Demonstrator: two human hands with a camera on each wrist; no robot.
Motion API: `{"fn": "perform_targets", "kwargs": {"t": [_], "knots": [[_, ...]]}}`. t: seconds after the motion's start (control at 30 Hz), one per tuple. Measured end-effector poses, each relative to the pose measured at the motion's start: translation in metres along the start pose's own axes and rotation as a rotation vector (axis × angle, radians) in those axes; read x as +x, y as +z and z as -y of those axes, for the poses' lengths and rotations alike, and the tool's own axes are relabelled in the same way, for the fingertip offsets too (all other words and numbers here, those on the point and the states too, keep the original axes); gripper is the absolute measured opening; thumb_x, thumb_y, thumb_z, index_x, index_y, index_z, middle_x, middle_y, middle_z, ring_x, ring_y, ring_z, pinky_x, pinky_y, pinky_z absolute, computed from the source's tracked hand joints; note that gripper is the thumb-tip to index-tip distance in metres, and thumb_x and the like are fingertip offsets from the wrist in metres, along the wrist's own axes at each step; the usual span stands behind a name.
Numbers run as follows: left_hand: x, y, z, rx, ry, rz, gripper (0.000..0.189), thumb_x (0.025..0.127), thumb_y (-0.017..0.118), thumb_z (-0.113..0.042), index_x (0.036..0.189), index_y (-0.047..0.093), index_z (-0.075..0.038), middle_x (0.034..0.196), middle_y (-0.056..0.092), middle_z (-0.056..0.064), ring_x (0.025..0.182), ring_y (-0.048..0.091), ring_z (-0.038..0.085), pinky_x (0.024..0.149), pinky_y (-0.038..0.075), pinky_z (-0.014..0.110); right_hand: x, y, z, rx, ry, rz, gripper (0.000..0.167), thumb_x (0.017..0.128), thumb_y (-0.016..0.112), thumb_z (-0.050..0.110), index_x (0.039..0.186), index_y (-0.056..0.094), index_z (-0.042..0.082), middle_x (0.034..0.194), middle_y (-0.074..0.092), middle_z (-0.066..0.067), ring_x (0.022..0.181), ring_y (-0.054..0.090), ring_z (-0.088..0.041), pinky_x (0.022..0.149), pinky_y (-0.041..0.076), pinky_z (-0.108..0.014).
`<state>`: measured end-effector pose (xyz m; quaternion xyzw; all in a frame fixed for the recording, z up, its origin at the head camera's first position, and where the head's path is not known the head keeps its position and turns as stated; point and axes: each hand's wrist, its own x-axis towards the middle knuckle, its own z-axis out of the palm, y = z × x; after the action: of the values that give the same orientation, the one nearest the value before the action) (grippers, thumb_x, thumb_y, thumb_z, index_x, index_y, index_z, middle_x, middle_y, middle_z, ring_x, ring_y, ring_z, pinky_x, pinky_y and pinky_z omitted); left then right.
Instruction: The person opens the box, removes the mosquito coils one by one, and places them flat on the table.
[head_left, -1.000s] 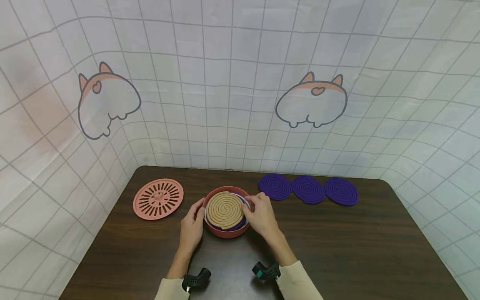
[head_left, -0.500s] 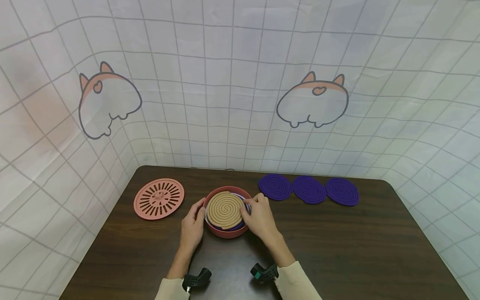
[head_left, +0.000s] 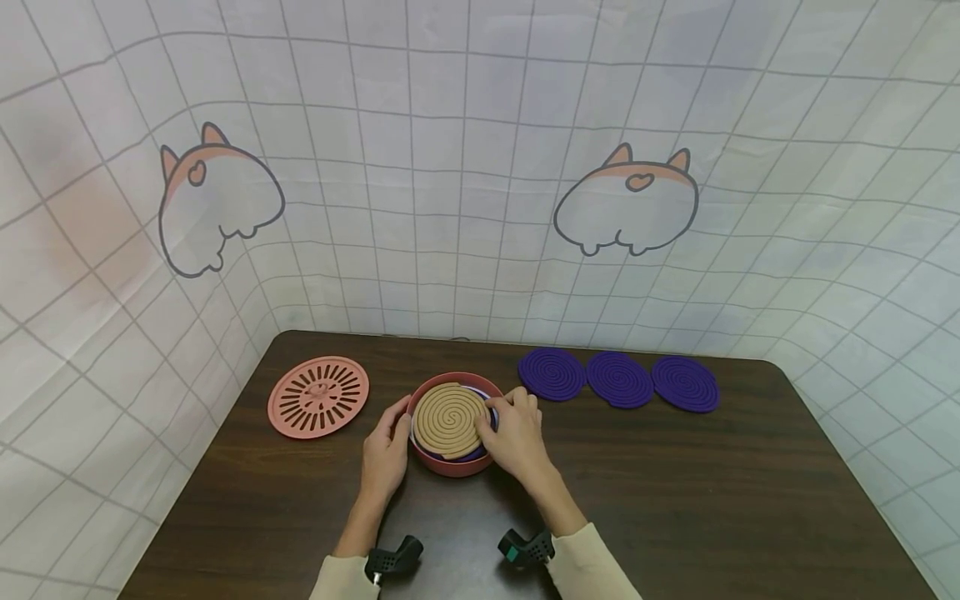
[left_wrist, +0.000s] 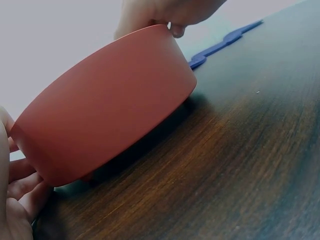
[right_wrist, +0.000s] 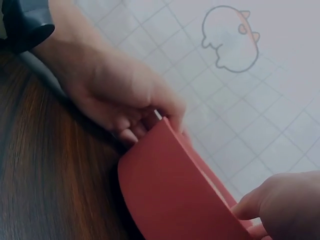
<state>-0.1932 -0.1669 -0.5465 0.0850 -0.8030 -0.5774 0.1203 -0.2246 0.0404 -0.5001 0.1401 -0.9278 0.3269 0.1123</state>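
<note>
A red round box (head_left: 454, 469) stands on the table, holding a tan mosquito coil (head_left: 446, 421) laid over purple coils, with a pale ring at the wall. My left hand (head_left: 384, 458) grips the box's left side, thumb at the rim and fingers around the outer wall; in the left wrist view the fingers (left_wrist: 30, 192) lie against the wall. My right hand (head_left: 517, 435) bends over the right rim, thumb on the tan coil's edge and index finger close by, pinching at the coil; the fingertips are partly hidden. In the right wrist view its thumb (right_wrist: 250, 204) reaches inside.
A pink slotted lid (head_left: 318, 397) lies at the back left of the dark wooden table (head_left: 675, 500). Three purple mosquito coils (head_left: 619, 379) lie in a row at the back right. A white gridded cloth (head_left: 480, 167) hangs behind and at both sides.
My right hand has shifted slightly left, its thumb further over the tan coil. The pale ring shows less at the right side. My left hand and the box stay in place.
</note>
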Motion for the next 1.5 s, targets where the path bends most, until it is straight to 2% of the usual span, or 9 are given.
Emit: {"fn": "perform_targets", "kwargs": {"t": [0.27,0.57,0.83,1.17,1.3,1.5], "knots": [[0.0007,0.0,0.0013,-0.001,0.009,-0.001,0.038,0.107,0.047,-0.032,0.142,0.056,-0.022,0.144,0.059,0.005,0.138,0.052,0.023,0.113,0.043,0.048,0.0014,-0.0024,0.0058,0.117,0.084,0.059,0.029,0.09,0.068,0.025,0.111,0.075,0.005,0.105,0.054,-0.012,0.096,0.042,-0.028,0.083,0.029,-0.048],[0.0006,0.0001,0.0019,0.005,0.009,-0.001,0.04,0.107,0.047,-0.032,0.143,0.056,-0.019,0.145,0.058,0.007,0.138,0.051,0.025,0.114,0.041,0.05,-0.0002,-0.0022,0.0067,0.05,0.082,0.07,0.031,0.09,0.068,0.026,0.112,0.075,0.004,0.103,0.054,-0.01,0.093,0.042,-0.026,0.078,0.028,-0.043],[0.0002,-0.0003,0.0016,0.004,0.012,-0.008,0.039,0.106,0.048,-0.033,0.142,0.057,-0.02,0.144,0.059,0.006,0.138,0.052,0.024,0.113,0.042,0.049,0.0005,-0.0038,0.0076,0.143,0.123,0.087,0.032,0.089,0.069,0.025,0.112,0.075,0.003,0.103,0.053,-0.012,0.097,0.043,-0.028,0.084,0.03,-0.047],[0.0007,0.0005,0.0027,0.013,0.017,-0.005,0.039,0.106,0.048,-0.032,0.142,0.057,-0.02,0.145,0.059,0.007,0.139,0.05,0.026,0.114,0.041,0.05,-0.0012,-0.0027,0.0097,0.092,0.124,0.079,0.035,0.09,0.067,0.025,0.114,0.074,0.0,0.1,0.051,-0.011,0.095,0.041,-0.027,0.082,0.029,-0.046],[0.0009,0.0005,0.0029,0.011,0.021,-0.006,0.039,0.106,0.048,-0.031,0.142,0.057,-0.019,0.145,0.059,0.007,0.139,0.051,0.025,0.114,0.041,0.05,-0.0001,-0.0021,0.007,0.114,0.128,0.092,0.035,0.09,0.067,0.025,0.114,0.074,0.002,0.1,0.051,-0.011,0.095,0.041,-0.028,0.082,0.029,-0.046],[-0.0002,0.0009,0.002,0.007,0.022,-0.012,0.038,0.106,0.049,-0.032,0.141,0.058,-0.021,0.144,0.06,0.006,0.138,0.052,0.024,0.114,0.041,0.05,0.0013,-0.0076,0.0071,0.206,0.157,0.145,0.034,0.089,0.067,0.023,0.116,0.073,0.003,0.104,0.05,-0.013,0.098,0.041,-0.029,0.083,0.029,-0.046]]}}
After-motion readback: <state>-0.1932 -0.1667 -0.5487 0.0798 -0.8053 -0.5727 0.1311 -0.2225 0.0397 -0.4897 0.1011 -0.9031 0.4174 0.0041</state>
